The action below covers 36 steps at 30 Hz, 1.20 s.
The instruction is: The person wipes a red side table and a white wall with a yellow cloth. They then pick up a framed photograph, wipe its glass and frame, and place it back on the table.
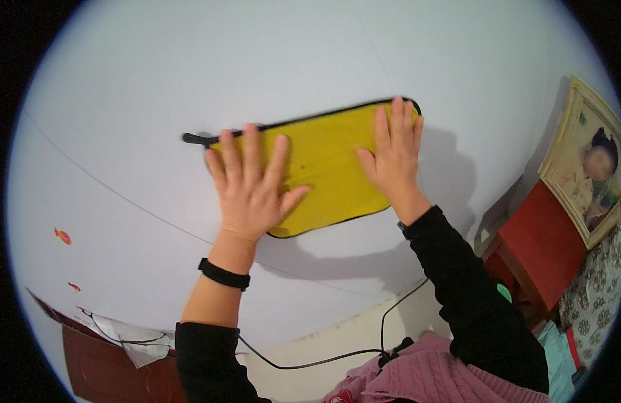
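Note:
A yellow cloth with black edging and a black loop at its upper left corner lies spread against a pale wall. My left hand rests flat over the cloth's left end, its fingers spread and pointing up. Over the right end, my right hand lies palm down, with its fingertips near the upper right corner. Neither hand grips the cloth. Parts of its left and right edges are hidden under the hands.
At the right, a framed picture leans above a red wooden stool or table, beside floral fabric. A black cable hangs low in front of me. Small red fish stickers and a dark red wooden piece of furniture are at the left.

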Each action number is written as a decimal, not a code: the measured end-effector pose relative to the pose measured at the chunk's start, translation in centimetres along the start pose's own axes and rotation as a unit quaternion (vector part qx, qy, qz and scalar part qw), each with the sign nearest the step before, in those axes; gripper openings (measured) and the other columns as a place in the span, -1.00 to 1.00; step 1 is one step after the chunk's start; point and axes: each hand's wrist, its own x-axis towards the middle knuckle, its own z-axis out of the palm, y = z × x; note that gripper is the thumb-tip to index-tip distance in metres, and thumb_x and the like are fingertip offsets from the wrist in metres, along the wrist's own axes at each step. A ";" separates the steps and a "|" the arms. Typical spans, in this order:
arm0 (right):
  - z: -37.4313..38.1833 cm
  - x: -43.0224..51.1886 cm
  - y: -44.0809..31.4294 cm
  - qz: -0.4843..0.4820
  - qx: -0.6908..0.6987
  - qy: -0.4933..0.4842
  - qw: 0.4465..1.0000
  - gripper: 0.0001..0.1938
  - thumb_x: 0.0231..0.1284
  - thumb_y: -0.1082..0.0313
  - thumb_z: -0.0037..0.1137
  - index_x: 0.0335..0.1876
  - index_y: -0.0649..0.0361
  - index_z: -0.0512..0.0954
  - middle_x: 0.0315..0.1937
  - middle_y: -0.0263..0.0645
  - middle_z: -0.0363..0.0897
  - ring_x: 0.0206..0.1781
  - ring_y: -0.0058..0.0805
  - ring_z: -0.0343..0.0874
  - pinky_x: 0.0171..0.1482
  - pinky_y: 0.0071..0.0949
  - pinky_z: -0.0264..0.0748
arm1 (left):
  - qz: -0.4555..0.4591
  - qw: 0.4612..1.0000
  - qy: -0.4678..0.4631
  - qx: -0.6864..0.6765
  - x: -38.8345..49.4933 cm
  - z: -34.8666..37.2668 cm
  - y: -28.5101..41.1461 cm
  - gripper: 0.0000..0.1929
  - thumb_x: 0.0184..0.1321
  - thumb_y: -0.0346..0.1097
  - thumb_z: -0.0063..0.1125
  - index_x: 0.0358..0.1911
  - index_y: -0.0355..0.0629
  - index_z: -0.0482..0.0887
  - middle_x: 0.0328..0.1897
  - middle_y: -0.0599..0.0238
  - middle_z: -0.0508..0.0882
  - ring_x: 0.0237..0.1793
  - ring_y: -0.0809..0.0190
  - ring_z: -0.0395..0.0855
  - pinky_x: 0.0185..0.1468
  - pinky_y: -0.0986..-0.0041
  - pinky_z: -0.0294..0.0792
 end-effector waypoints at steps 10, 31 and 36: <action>-1.4 -14.6 -0.5 0.148 0.022 -0.169 0.974 -0.04 0.27 0.14 0.34 0.63 0.46 0.04 0.67 0.40 -0.22 0.69 0.49 -0.21 0.66 0.31 -0.20 | 0.184 0.969 -0.151 -0.070 -3.8 2.1 4.9 -0.12 0.35 0.41 0.01 0.62 0.06 0.29 0.76 0.27 0.18 0.74 -0.03 0.01 0.70 -0.16 -0.21; -5.1 15.3 -23.0 -0.151 0.012 0.003 0.988 -0.06 0.42 -0.05 0.17 0.67 0.43 0.00 0.70 0.34 -0.24 0.72 0.40 -0.27 0.65 0.28 -0.27 | -0.076 0.989 0.122 0.027 -3.5 -13.8 -21.7 -0.15 0.32 0.36 0.13 0.54 -0.06 0.40 0.71 0.11 0.26 0.68 -0.04 0.17 0.69 0.02 0.00; -2.3 15.4 -34.2 -0.203 0.010 0.002 0.979 -0.03 0.39 -0.14 0.19 0.66 0.42 0.05 0.70 0.33 -0.22 0.73 0.37 -0.27 0.65 0.29 -0.27 | -0.142 0.984 0.104 0.031 -13.9 -13.8 -27.7 -0.12 0.34 0.31 0.15 0.57 -0.14 0.35 0.74 0.12 0.22 0.71 0.01 0.11 0.72 0.05 -0.05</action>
